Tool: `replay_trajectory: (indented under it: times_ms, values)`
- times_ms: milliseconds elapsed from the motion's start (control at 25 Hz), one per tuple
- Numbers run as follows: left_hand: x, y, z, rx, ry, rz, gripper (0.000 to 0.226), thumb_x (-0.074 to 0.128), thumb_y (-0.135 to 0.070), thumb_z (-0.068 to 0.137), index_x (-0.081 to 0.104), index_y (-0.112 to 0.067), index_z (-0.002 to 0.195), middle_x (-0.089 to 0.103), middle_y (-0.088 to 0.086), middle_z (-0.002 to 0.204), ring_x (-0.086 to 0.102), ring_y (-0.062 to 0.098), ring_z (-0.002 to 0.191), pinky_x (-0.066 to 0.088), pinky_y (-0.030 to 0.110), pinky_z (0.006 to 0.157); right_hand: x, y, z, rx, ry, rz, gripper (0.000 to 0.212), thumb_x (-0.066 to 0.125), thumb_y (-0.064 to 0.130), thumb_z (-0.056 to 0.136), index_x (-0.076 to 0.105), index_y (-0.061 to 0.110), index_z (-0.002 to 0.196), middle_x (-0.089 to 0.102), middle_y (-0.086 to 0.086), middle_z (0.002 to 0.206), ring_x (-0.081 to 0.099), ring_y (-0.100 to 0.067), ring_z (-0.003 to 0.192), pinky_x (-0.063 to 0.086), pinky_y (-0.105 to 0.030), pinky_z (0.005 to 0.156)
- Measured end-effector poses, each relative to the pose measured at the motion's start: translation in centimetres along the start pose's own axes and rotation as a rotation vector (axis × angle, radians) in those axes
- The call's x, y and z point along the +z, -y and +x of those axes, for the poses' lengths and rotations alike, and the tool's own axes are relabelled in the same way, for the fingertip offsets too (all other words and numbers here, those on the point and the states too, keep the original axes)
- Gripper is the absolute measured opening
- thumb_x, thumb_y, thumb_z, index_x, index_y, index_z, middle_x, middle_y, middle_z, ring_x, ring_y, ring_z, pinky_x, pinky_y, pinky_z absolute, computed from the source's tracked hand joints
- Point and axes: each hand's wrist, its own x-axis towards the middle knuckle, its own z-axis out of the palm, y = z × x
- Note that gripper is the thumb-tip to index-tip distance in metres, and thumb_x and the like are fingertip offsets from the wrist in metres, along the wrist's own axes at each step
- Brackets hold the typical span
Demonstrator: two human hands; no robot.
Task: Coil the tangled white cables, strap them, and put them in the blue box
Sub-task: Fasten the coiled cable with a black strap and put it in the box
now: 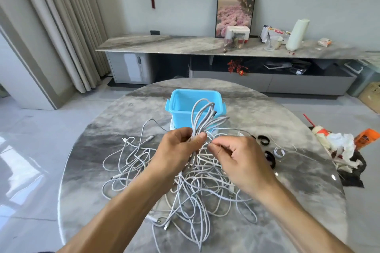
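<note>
A bunch of white cables [202, 117] is gripped in the left hand [176, 150]; one strand is pinched by the right hand [239, 158], near the blue box [185, 107].

We see the left hand [179, 146] gripping a bunch of looped white cables [202, 117] above the tangle on the marble table [86, 170]. The right hand [240, 158] pinches one strand; the blue box [178, 117] sits behind.
</note>
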Motion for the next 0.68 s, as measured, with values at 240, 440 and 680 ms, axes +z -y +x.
replay_trajectory:
  times_ms: [240,440,680]
  values:
    - [-4.2,-2.3,7.2,0.088,-0.155,0.22,0.016,0.056,-0.013,0.087,0.069,-0.002,0.088,0.056,0.012,0.078,0.045,0.02,0.073,0.034,0.032,0.068,-1.5,-3.4,6.6,0.248,0.177,-0.235,0.017,0.063,0.031,0.094,0.073,0.025,0.082,0.058,0.01,0.059,0.052,-0.009,0.056,0.04,-0.028,0.057]
    - [-5.7,-3.9,15.8,0.442,-0.214,1.101,0.04,0.059,-0.002,0.078,0.077,-0.028,0.102,0.07,0.008,0.084,0.062,0.026,0.079,0.05,0.033,0.068,-1.5,-5.9,14.7,0.279,0.088,-0.351,0.023,0.065,0.028,0.091,0.07,0.016,0.072,0.064,0.002,0.064,0.057,-0.02,0.065,0.042,-0.03,0.059]
    - [-3.2,-1.7,24.6,0.348,0.025,1.581,0.036,0.052,-0.001,0.076,0.075,-0.018,0.098,0.071,0.003,0.1,0.065,0.029,0.093,0.054,0.035,0.077,2.5,-10.3,18.0,0.294,0.24,-0.717,0.019,0.055,0.02,0.086,0.073,0.018,0.093,0.07,-0.009,0.101,0.06,-0.031,0.093,0.037,-0.028,0.065]
